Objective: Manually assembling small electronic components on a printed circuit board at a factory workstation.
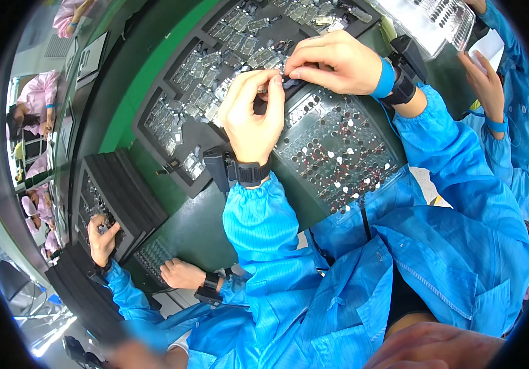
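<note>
Right hand point(336, 64) with small dark part point(286, 80)

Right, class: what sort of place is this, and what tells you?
Probably an electronics assembly workshop: a black tray filled with small metallic parts, a clear tray of little round parts with red wires, and a blue smock on the worker at right.

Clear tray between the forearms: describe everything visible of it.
The clear tray looks like thin plastic, roughly rectangular, with round pockets. It lies slantwise in view on the dark green tabletop, nearer the person than the black foam tray. Small black and white discs, some seemingly red-wired, are scattered over it. Neither the left hand nor right hand visibly grips it.
</note>
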Motion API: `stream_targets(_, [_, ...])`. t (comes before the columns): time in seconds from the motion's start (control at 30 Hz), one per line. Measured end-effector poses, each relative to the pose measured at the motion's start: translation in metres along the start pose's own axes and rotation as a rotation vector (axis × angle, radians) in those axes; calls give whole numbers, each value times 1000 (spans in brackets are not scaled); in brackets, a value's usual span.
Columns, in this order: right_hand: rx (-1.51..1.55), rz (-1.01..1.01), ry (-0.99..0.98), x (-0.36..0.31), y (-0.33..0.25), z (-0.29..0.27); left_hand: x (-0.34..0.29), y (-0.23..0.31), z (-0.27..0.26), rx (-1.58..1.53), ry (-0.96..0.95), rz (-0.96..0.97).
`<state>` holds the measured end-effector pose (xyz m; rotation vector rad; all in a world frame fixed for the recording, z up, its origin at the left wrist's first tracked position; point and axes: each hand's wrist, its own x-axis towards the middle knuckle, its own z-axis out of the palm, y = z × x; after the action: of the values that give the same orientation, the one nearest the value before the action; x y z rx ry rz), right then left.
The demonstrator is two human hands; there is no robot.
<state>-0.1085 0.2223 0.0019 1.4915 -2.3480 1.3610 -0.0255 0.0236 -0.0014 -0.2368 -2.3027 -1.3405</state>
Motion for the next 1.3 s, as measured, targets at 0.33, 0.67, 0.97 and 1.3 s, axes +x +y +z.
stream_targets(0.33, [-155,-223,57,-2,4,4,0,0,-2,22,-11,-23])
stream_targets(0.67, [-267,-275,87,-3,6,4,2,-6,1,42,-3,52])
stream_targets(0.97, [-83,-89,136,-2,-8,11,-1,-15,-1,-96,-35,-23])
stream_targets(1.3, [-146,-157,220,-3,-5,12,0,-14,-2,-144,-39,2])
